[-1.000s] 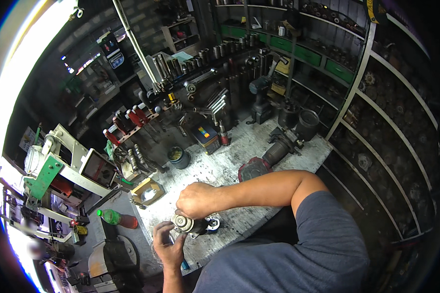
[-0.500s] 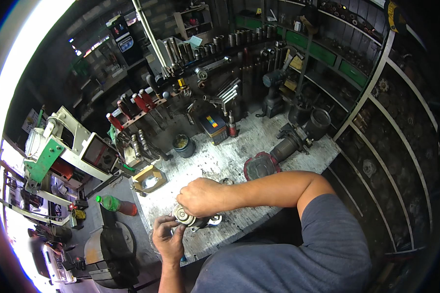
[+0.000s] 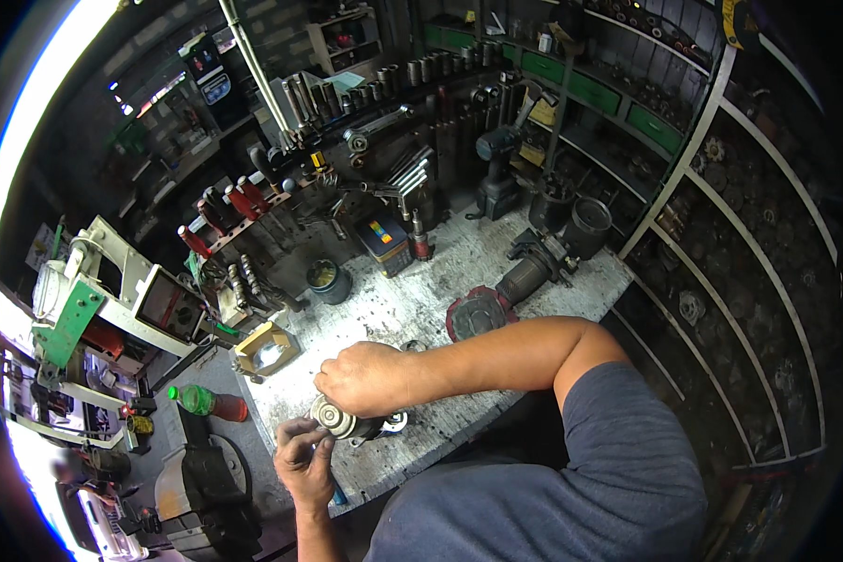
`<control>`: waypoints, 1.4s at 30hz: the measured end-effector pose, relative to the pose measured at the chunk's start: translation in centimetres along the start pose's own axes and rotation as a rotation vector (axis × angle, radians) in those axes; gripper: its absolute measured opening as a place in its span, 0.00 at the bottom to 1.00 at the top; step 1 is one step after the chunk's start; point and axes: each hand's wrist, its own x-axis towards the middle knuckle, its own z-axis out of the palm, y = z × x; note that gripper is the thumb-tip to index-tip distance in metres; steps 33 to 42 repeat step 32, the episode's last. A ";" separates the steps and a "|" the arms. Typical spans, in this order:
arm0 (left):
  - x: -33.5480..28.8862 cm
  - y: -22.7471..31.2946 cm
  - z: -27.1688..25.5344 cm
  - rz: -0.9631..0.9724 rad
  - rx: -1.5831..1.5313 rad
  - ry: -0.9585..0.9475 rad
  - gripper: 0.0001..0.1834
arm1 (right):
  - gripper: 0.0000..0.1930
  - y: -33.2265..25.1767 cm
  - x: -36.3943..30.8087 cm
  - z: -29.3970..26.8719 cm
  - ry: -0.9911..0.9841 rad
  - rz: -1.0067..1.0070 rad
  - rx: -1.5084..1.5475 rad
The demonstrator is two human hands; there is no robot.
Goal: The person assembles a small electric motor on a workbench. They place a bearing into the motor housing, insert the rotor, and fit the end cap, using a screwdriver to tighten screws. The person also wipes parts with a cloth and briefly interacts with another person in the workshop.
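On the bench in front of me lies a metal machine part with a round, ringed pulley-like face (image 3: 332, 415); a lug with a hole shows at its right side. My right hand (image 3: 370, 379) bends over the top of it, fingers curled closed. Those fingertips are hidden, so I cannot tell what they grip. At the lower left edge of the ringed face is my left hand (image 3: 302, 465), its darkened fingers bent in toward the thumb. Whether something small sits between them does not show. Beside that hand, a blue stick-like thing (image 3: 337, 493) is partly hidden at the bench edge.
An open cardboard box (image 3: 265, 351), a dark cup (image 3: 329, 281), a dark blue box (image 3: 384, 245) and a red-rimmed power tool (image 3: 482, 312) stand on the worn bench (image 3: 421, 459). Left of it are a green-capped bottle (image 3: 208, 402) and a bench vise (image 3: 201, 492). Tool racks line the back.
The view has shifted, moving the scene slightly left. My left hand has drawn back a little from the ringed face, its fingers more curled. More of the blue thing shows.
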 end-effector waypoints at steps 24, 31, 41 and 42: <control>-0.2 0.2 0.1 0.058 0.054 -0.003 0.08 | 0.16 0.7 0.6 -0.7 -0.188 0.021 0.045; -0.7 -0.2 1.2 -0.008 -0.075 0.129 0.09 | 0.20 2.0 -0.6 -0.7 -0.019 0.181 0.218; -0.5 -0.7 0.4 0.026 0.067 0.082 0.12 | 0.20 2.1 -0.4 -0.7 -0.026 0.172 0.224; -0.5 -0.7 0.4 0.026 0.067 0.082 0.12 | 0.20 2.1 -0.4 -0.7 -0.026 0.172 0.224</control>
